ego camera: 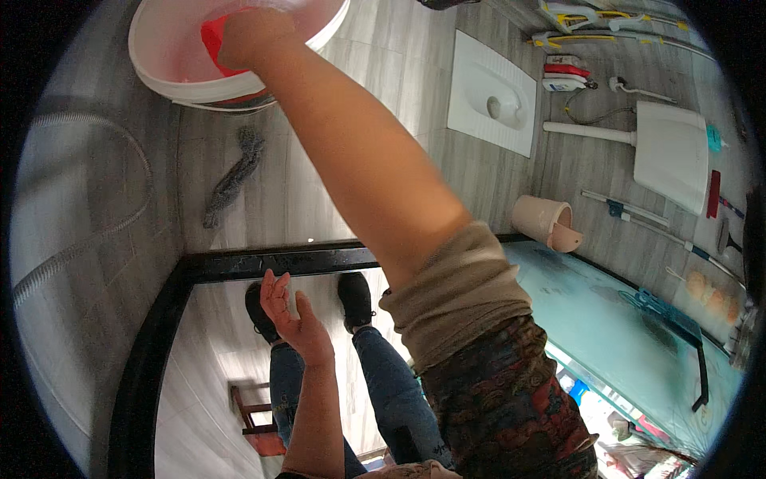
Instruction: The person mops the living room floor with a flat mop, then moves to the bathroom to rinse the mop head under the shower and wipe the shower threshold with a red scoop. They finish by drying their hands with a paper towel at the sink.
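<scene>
My right hand (257, 39) reaches far forward into a large white bucket (157, 60), its fingers closed on a red thing (210, 41). Whether the red thing is cloth or plastic I cannot tell, as the hand covers much of it. The bucket's inner wall has a pinkish tint, and the picture's top edge cuts it off. My left hand (302, 326) hangs above my shoes with nothing in it, palm turned up and fingers apart. Nearest to it is the black door sill (281, 263).
A dark crumpled strip (233, 179) lies on the tiled floor. A grey corrugated hose (140, 179) curves along the left wall. At right are a squat toilet (494, 96), a beige pail (538, 218), a cistern (670, 155) and a frosted glass door (598, 311). A wooden stool (257, 419) stands behind me.
</scene>
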The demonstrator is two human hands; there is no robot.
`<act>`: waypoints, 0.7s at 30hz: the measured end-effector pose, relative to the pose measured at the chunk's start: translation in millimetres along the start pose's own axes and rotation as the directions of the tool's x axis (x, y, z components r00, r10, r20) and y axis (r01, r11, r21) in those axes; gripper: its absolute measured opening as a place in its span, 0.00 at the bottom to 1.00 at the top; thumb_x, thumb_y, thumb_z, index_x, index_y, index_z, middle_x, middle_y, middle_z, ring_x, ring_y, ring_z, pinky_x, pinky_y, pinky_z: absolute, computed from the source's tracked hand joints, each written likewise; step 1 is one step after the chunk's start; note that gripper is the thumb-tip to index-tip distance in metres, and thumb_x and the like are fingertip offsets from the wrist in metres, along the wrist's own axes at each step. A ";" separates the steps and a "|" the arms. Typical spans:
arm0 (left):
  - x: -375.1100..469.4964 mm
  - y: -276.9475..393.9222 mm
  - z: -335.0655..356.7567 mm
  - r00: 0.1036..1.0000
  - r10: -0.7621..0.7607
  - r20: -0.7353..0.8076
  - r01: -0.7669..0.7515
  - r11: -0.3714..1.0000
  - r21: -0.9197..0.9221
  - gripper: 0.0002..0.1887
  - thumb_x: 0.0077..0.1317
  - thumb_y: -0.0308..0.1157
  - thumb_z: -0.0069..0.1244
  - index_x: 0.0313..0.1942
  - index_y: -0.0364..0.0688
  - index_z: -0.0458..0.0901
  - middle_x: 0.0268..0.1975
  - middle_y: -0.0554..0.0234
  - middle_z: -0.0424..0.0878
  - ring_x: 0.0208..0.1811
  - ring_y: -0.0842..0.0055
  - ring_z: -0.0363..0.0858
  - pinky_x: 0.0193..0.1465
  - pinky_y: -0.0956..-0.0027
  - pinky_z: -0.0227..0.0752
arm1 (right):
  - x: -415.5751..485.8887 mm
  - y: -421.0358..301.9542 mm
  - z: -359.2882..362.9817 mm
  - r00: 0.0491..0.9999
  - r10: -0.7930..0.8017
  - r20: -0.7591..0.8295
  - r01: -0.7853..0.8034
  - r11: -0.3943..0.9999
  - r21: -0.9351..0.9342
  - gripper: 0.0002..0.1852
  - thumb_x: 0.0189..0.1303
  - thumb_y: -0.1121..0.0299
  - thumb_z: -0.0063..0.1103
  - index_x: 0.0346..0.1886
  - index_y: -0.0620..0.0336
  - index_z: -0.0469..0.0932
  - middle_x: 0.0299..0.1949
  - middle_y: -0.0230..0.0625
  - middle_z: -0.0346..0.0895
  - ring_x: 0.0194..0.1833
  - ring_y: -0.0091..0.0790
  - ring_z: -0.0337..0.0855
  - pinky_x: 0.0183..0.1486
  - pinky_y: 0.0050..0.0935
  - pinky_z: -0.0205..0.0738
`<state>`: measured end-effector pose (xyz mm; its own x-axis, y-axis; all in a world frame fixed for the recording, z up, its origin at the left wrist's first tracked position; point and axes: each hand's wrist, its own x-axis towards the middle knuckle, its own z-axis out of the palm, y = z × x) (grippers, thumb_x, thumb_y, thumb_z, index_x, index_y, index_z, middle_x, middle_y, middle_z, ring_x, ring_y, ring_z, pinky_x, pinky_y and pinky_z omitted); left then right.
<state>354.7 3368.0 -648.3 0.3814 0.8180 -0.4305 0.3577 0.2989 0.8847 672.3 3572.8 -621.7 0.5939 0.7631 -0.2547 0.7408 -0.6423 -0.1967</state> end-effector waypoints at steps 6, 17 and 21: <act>-0.8 2.9 -1.7 1.000 0.022 0.003 -0.022 1.000 0.020 0.14 0.68 0.26 0.42 0.53 0.42 0.74 0.66 0.61 0.60 0.65 0.70 0.62 0.67 0.60 0.55 | -9.4 10.8 3.1 0.813 0.307 -0.495 -0.042 0.879 0.475 0.17 0.53 0.62 0.58 0.43 0.62 0.80 0.29 0.49 0.81 0.31 0.46 0.82 0.39 0.41 0.74; -15.5 3.0 12.8 0.992 0.069 0.102 -0.075 0.995 0.062 0.14 0.69 0.28 0.42 0.54 0.41 0.73 0.66 0.61 0.59 0.64 0.72 0.64 0.66 0.62 0.56 | -172.6 34.1 -19.5 0.796 0.524 -0.303 0.477 -0.237 0.846 0.19 0.60 0.70 0.55 0.54 0.63 0.75 0.29 0.38 0.80 0.23 0.24 0.76 0.22 0.21 0.68; -20.3 1.4 21.2 0.986 0.091 0.138 -0.102 0.992 0.074 0.15 0.68 0.26 0.41 0.54 0.40 0.73 0.65 0.61 0.61 0.64 0.72 0.63 0.65 0.63 0.56 | -249.5 47.4 -16.8 0.694 0.695 -0.187 0.359 -0.109 0.927 0.21 0.65 0.65 0.48 0.58 0.66 0.70 0.24 0.42 0.75 0.17 0.16 0.61 0.16 0.13 0.49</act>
<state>365.5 3341.4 -642.1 0.5266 0.7659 -0.3690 0.3789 0.1771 0.9084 564.5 3353.2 -551.5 0.9859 0.0971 -0.1364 -0.1584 0.2775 -0.9476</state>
